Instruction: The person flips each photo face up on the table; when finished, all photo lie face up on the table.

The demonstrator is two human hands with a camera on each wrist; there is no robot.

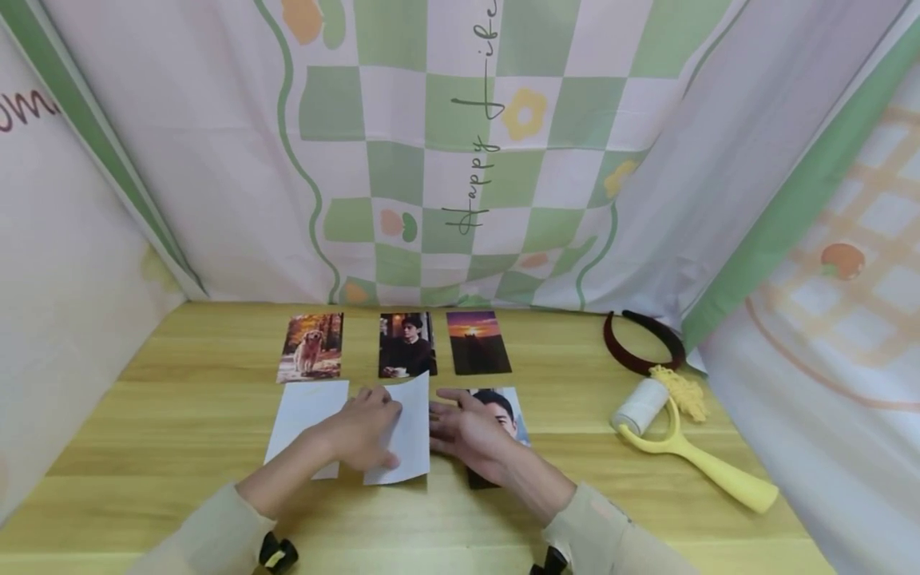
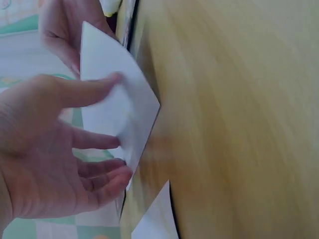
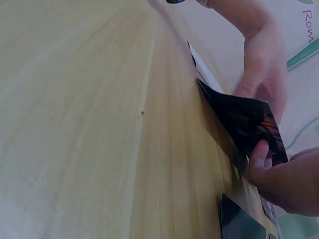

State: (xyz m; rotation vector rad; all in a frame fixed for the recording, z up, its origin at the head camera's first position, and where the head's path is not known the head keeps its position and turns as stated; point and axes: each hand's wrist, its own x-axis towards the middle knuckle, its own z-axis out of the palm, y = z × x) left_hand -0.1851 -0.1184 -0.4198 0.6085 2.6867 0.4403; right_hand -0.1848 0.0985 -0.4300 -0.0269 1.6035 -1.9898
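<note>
A photo card (image 1: 411, 435) stands tilted and slightly bowed, its white back towards my left hand (image 1: 365, 427). Loosely spread, the left fingers and thumb touch or hover by that back in the left wrist view. My right hand (image 1: 474, 435) is on the other side, fingers pointing left at the card's raised edge. The right wrist view shows its dark picture side (image 3: 244, 117) with the right thumb against it; the other fingers are partly hidden. A white-backed card (image 1: 302, 411) lies to the left. Under the right forearm lies a portrait card (image 1: 519, 415), partly covered.
Behind are a dog photo (image 1: 311, 347), a photo of a seated person (image 1: 406, 347) and a sunset photo (image 1: 477, 343). At the right lie a dark headband (image 1: 618, 347), a white thread roll (image 1: 641, 406), a yellow-handled tool (image 1: 719, 471) and a yellow cord bundle (image 1: 683, 391).
</note>
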